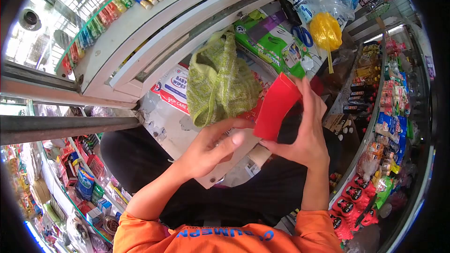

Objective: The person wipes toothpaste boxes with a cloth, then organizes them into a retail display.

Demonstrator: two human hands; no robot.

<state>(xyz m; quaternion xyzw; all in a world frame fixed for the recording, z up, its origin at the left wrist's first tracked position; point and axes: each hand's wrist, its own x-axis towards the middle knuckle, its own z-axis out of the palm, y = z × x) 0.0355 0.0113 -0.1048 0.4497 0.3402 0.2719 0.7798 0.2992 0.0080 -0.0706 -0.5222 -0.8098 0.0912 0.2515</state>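
A bent strip of red paper or thin card (276, 107) stands up in front of me, gripped between the thumb and fingers of my right hand (307, 131). The thumb is at its lower end and the fingertips reach its upper right edge. My left hand (213, 147) is just left of the strip, thumb apart from the fingers and nothing in it; its fingertips come close to the strip's left edge. Behind both hands a crumpled green towel (220, 82) lies over a baby wipes pack (173, 86).
A green box (272, 42), blue-handled scissors (302, 36) and a yellow plastic bag (326, 30) lie beyond the towel. Shelves of packaged goods (391, 98) curve along the right, with more goods in the glass case (84, 182) at left. A metal bar (70, 129) juts in from the left.
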